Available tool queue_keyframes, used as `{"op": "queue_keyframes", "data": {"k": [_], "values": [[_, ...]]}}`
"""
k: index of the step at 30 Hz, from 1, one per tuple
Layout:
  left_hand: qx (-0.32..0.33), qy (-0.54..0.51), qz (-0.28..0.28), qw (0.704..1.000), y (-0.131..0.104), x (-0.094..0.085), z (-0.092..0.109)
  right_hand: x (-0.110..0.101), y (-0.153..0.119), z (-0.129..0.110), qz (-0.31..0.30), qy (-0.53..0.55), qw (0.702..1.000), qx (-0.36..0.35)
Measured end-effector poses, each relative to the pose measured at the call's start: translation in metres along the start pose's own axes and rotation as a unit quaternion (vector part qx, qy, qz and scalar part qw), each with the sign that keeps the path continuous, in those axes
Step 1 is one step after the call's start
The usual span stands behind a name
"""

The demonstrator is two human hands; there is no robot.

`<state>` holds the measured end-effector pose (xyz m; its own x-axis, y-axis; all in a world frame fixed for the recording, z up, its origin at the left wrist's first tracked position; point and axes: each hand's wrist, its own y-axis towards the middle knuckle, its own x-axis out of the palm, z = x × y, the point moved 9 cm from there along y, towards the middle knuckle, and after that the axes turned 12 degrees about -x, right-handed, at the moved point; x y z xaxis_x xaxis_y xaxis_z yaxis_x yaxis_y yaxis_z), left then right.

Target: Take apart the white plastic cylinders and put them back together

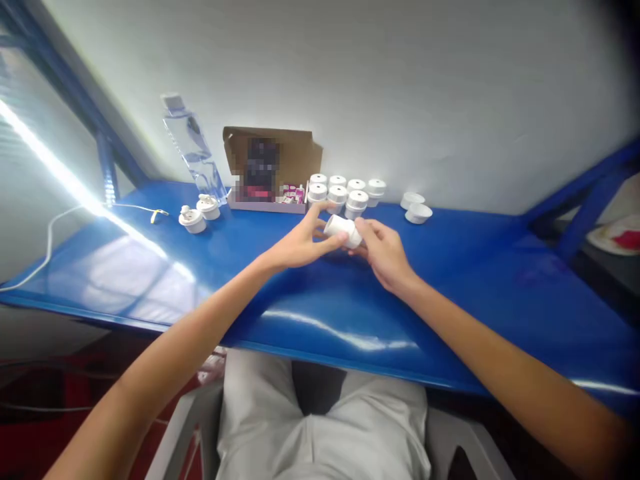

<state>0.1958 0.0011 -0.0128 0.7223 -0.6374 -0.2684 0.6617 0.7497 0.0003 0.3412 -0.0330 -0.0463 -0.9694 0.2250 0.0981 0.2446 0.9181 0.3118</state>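
Note:
Both of my hands are on one white cylindrical piece [342, 231], held tilted just above the blue table. My left hand [305, 241] has its thumb and fingers round the piece's left end. On the right end, the fingers of my right hand [384, 252] are closed, with the fingertips partly hidden behind it. Just beyond my hands stand several white capped cylinders [337, 195] in rows. Two white cups [419, 213] sit further right.
The blue table [465, 280] meets a pale wall. An open cardboard box [295, 150] with small packets stands behind my left hand. Left of it are a clear bottle [197, 153], two white fittings [193, 220] and a white cable [49, 241]. Blue frame bars rise at both sides.

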Motion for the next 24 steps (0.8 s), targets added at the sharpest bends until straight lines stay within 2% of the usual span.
{"op": "queue_keyframes", "data": {"k": [2,7,9,11,13,15,17,20,24], "values": [[-0.01,0.005,0.013,1.0,0.001,0.001,-0.003,0.0,0.0,-0.001,-0.007,-0.007,1.0,-0.006],[0.086,0.083,0.039,0.992,-0.007,-0.002,0.021,-0.01,0.007,0.006,0.006,-0.023,1.0,0.004],[0.072,0.081,0.066,0.992,-0.006,-0.009,0.02,-0.016,0.011,0.007,0.017,-0.039,0.999,-0.001],[0.032,0.071,0.098,0.992,-0.003,-0.018,0.011,-0.019,0.013,0.006,0.018,-0.045,0.999,-0.008],[-0.016,0.076,0.092,0.993,0.003,-0.019,-0.002,-0.016,0.012,0.006,0.002,-0.038,0.999,-0.009],[-0.037,0.082,0.061,0.994,0.007,-0.015,-0.011,-0.011,0.01,0.006,-0.016,-0.027,0.999,-0.007],[-0.011,0.082,0.043,0.996,0.007,-0.012,-0.01,-0.009,0.008,0.005,-0.02,-0.025,0.999,-0.009],[0.054,0.095,0.058,0.992,0.003,-0.015,0.001,-0.01,0.011,0.003,-0.021,-0.04,0.999,-0.018],[0.091,0.215,0.08,0.969,0.0,-0.019,0.011,-0.027,0.021,-0.006,0.012,-0.113,0.991,-0.067]]}}
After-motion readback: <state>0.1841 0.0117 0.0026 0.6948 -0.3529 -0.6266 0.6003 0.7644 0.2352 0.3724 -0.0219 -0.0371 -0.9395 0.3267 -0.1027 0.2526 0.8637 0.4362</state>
